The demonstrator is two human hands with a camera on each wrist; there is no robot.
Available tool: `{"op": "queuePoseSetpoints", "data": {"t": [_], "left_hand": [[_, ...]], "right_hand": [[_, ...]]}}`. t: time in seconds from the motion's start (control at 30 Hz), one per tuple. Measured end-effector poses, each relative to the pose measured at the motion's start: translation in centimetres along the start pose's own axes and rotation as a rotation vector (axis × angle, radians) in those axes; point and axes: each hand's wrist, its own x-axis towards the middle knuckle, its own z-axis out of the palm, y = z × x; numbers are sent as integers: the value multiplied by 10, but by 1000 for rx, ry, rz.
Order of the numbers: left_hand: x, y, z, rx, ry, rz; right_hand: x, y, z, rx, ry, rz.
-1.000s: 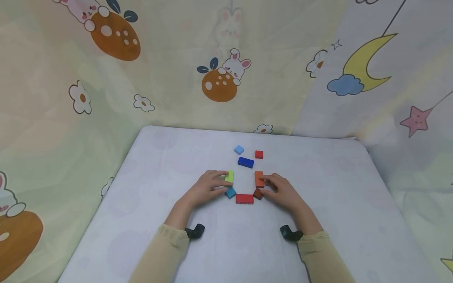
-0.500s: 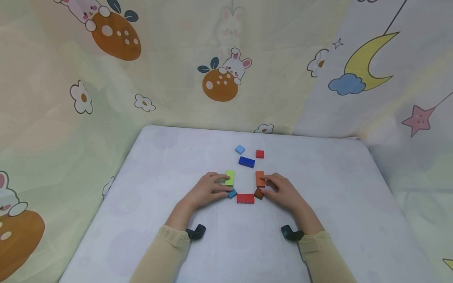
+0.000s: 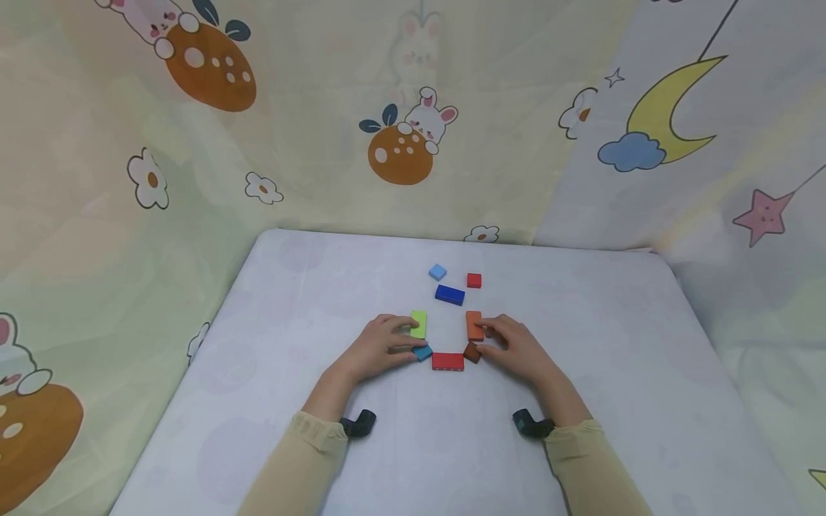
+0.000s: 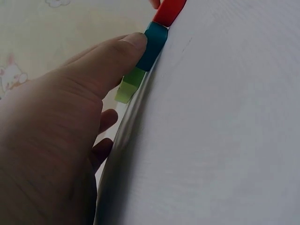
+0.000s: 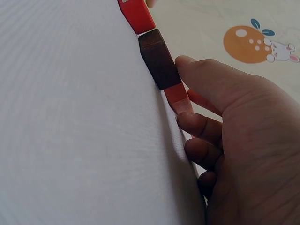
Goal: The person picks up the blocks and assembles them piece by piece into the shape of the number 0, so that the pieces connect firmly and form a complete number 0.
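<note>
My left hand has its thumb against the teal block and its forefinger by the lime green block. In the left wrist view, that thumb lies on the teal block's side. Opposite, my right hand touches the orange block with a fingertip, its thumb at the small brown block. The right wrist view shows its other fingers loosely bent, holding nothing. Between the teal and brown blocks lies a long red block; the pieces form a U on the cloth.
Beyond the U lie a dark blue block, a light blue block and a small red block. All rest on a white-covered table. A printed cloth backdrop rises behind it.
My left thumb has shifted slightly right, nudging against the teal block, which now sits a little closer to the red block. The right hand looks almost still.
</note>
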Motion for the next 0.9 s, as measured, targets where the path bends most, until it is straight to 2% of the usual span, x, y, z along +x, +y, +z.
{"op": "queuePoseSetpoints", "data": {"t": [0.2, 0.43, 0.63, 0.9], "left_hand": [[1, 1, 0, 21, 17, 0], [-1, 0, 0, 23, 0, -28], [-2, -1, 0, 30, 23, -12], [0, -1, 2, 20, 11, -5]], "right_hand": [[1, -1, 0, -4, 5, -22], [3, -2, 2, -6, -12, 4], [4, -2, 3, 0, 2, -17], [5, 0, -9, 89, 10, 69]]}}
